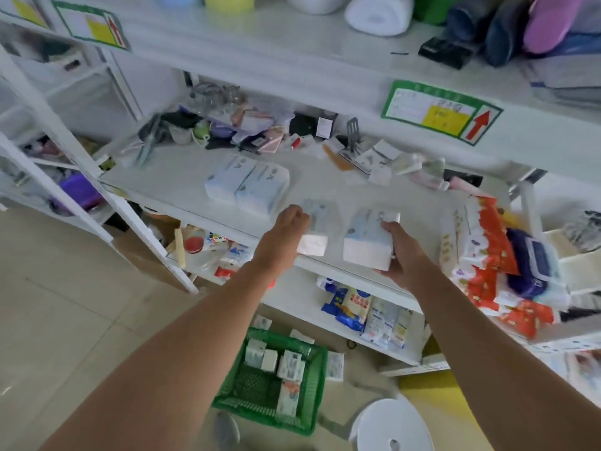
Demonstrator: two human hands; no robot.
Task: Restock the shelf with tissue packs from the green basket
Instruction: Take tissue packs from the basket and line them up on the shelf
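Both hands loaded. left hand (287, 224) grips one tissue pack (314, 234), fingers curled over its far end. right hand (403, 258) holds a second tissue pack (367, 244) from the side and underneath. Both packs sit at the front lip of the middle shelf (341, 187), partly overhanging it. The left one is blurred, so I can't tell if it touches the board.

Risks as I see them:
- Letting go too early: with that overhang either pack tips off the lip and drops toward the floor or the green basket (317, 385) below.
- Pushing the left pack in too hard: the two placed packs (247, 187) lie just behind it. A shove skews them or drives them into the loose clutter (247, 131) at the back.
- The right pack has the red-and-white bundle (481, 252) near its right, slumped at the shelf end. A bump there could slide it off.
- Two placements at once means split attention, so the row likely ends up crooked.

The basket holds several more packs and a few lie on the floor beside it, so plenty of cycles remain.
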